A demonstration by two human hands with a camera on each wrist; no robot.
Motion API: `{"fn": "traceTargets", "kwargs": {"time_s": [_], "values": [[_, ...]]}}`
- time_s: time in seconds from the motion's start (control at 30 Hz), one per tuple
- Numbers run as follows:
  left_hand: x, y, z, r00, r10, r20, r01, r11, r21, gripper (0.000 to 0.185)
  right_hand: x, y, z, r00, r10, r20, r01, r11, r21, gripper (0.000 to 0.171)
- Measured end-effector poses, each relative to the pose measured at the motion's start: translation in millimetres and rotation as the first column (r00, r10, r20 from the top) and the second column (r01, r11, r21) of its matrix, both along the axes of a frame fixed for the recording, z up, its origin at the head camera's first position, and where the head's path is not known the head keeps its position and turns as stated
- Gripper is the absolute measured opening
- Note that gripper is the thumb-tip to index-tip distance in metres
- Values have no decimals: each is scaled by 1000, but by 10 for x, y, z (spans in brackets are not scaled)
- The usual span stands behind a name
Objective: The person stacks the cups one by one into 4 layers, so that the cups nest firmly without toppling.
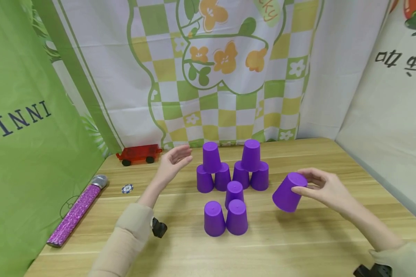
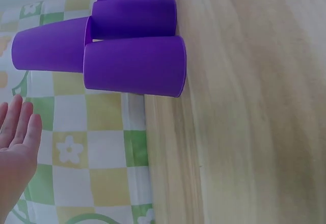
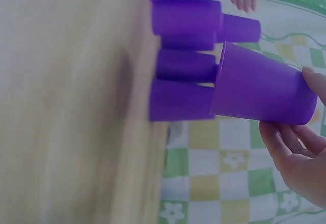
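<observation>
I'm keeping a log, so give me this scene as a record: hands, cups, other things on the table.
Left stack: one cup on two
Right stack: one cup on two
Front cups: three, upside down, unstacked
Left hand: empty, left of both stacks
Right hand: holds tilted purple cup above table
Elsewhere: microphone, chip, red toy cart

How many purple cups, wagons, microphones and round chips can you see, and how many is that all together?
Purple cups: 10, one held in the right hand
Red wagon: 1
Pink microphone: 1
Round chip: 1
Total: 13
</observation>
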State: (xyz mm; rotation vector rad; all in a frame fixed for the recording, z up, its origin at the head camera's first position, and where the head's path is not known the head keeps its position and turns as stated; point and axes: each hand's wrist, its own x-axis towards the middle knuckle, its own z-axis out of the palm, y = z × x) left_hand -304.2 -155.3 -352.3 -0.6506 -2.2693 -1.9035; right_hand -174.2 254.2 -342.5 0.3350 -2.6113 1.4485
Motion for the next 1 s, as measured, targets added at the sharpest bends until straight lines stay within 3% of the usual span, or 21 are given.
{"fn": "traceTargets", "kwargs": {"time_s": [0.27,0.63,0.8,1.0], "values": [[204,-63,-53,998,-54,41,56,997,-46,45,-121,115,272,998,6,-57,-3,999,55,42],[403,-97,-198,992,-44,117,57,992,-109,45,-362,90,793,999,0,-40,4,994,111,42],[537,-59,-277,983,-108,145,132,978,-164,45,-487,7,1016,999,-10,-42,15,992,124,45],[705,1,-381,968,-187,169,210,969,-132,43,-697,-90,1252,999,13,-51,-6,992,127,49]]}}
